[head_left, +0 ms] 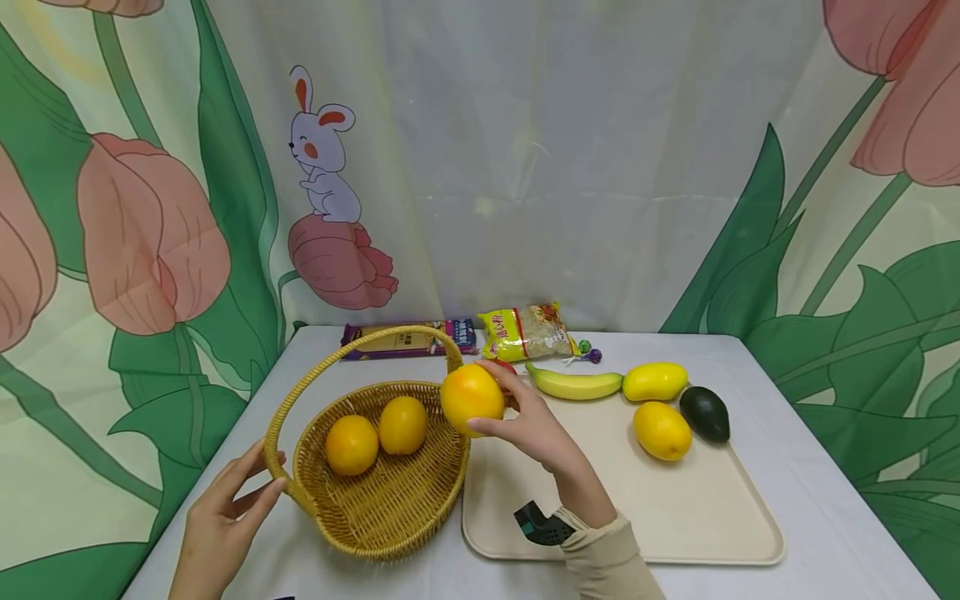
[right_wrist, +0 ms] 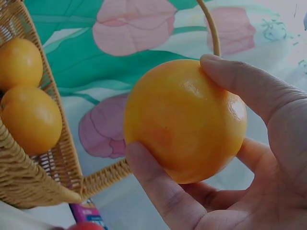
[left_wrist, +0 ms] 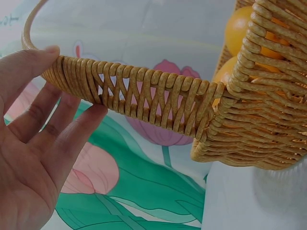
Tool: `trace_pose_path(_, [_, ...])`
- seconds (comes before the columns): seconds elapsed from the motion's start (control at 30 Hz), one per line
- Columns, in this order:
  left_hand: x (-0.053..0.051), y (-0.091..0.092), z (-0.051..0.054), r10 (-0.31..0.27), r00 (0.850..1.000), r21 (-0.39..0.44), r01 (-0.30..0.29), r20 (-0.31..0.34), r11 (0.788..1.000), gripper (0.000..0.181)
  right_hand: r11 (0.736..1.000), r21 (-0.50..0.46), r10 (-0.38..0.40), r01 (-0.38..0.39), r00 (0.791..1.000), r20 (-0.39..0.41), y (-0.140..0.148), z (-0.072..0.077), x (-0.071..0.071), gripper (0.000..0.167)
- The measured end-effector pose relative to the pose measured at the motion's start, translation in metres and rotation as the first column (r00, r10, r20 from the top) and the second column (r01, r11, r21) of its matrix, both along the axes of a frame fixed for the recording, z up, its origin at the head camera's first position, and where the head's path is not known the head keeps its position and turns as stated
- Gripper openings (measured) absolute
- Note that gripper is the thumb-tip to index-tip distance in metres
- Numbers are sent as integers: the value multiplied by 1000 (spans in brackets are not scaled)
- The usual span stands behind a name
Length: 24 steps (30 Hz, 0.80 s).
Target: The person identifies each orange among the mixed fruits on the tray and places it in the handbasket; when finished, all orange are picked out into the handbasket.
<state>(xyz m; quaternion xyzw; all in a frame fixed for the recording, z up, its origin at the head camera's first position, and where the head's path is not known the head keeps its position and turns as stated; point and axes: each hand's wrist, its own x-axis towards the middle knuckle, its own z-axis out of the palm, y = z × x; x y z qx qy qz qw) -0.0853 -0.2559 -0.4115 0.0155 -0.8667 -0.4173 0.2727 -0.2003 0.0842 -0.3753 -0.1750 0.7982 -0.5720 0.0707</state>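
Observation:
A yellow wicker basket [head_left: 390, 508] stands left of centre in the head view, with two oranges [head_left: 352, 445] inside. My left hand [head_left: 219, 518] pinches the basket's handle [left_wrist: 144, 93] near its left base, thumb and fingertips on the wicker. Over the basket's right rim, my right hand [head_left: 542, 429] grips another orange [right_wrist: 184, 122] between thumb and fingers. That orange is up off the table and hides part of the rim and handle base.
A beige tray [head_left: 570, 517] at right bears a banana [head_left: 576, 383], a yellow mango [head_left: 655, 382], a lemon [head_left: 663, 431] and an avocado [head_left: 705, 414]. Behind lie a purple packet [head_left: 408, 340], a yellow snack bag [head_left: 527, 332] and lollipops [head_left: 592, 356]. A red item [head_left: 504, 366] is mostly hidden.

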Motion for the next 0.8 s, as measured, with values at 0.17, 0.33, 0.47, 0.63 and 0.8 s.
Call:
trace_pose_path(0.17, [1,0,0,-2,1000,-5,2,-2,1000,59,1000,2,25,-25,1000,0,-8,2,-2,68])
trace_pose_path(0.33, [1,0,0,2,1000,-13,-2,3,1000,59,998,-1,63,-63,998,16,-16,1,-4,68])
trace_pose_path(0.47, [1,0,1,2,1000,-15,-2,4,1000,59,996,-3,90,-90,995,34,-24,4,-2,70])
trace_pose_path(0.63, [1,0,0,-4,1000,-7,4,-6,1000,59,994,12,104,-105,993,53,-30,9,0,71])
trace_pose_path(0.8, [1,0,-1,-3,1000,-5,3,-8,1000,59,993,13,117,-118,992,36,-33,0,-6,70])
